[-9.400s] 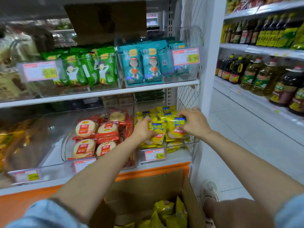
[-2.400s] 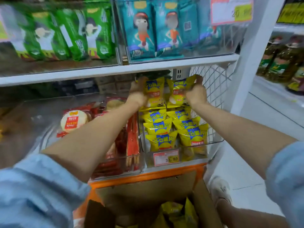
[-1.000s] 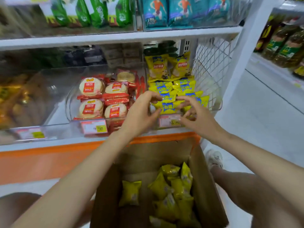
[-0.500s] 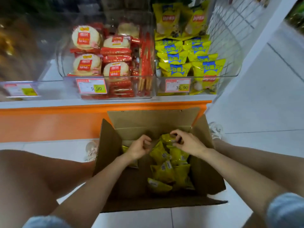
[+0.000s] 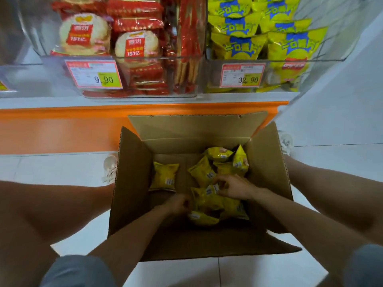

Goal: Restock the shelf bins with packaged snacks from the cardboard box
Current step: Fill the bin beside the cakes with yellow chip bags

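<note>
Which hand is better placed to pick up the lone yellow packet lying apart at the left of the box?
Left, probably. The left hand is nearest the lone packet in the cardboard box; the right hand curls on a heap packet farther right.

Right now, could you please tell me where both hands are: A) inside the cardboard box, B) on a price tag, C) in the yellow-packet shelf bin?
A: the left hand and right hand are both down in the cardboard box, among its yellow packets.
</note>
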The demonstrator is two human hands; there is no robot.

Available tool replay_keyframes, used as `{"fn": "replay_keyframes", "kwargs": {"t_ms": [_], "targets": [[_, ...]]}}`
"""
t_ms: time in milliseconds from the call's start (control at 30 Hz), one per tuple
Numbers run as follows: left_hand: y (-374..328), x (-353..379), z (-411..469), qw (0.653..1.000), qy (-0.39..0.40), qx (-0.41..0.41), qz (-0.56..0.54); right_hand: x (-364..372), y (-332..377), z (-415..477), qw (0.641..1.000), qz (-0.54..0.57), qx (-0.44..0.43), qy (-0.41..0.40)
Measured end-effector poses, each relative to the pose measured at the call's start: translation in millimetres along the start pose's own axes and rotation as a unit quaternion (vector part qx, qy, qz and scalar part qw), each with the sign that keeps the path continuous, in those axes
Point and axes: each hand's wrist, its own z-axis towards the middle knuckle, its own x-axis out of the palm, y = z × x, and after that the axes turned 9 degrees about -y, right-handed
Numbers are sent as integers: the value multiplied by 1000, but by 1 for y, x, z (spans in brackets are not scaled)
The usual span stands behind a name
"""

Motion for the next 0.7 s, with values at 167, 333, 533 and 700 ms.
{"fn": "replay_keyframes", "kwargs": {"t_ms": [167,333,533,700], "targets": [[-17,-27,-1,981,-68,-9,-182,4,-2,-1,980,181,72,42],[-43,-61,-3,911,-109,-37,-397,-8,-1,-2,942,313,116,38],[-53,-69,-7,893,-96,-11,-440,-8,-5,0,947,296,121,-10],[-51,-69,-8,854,-76,-106,-503,-5,-5,0,959,230,-17,-165]]}}
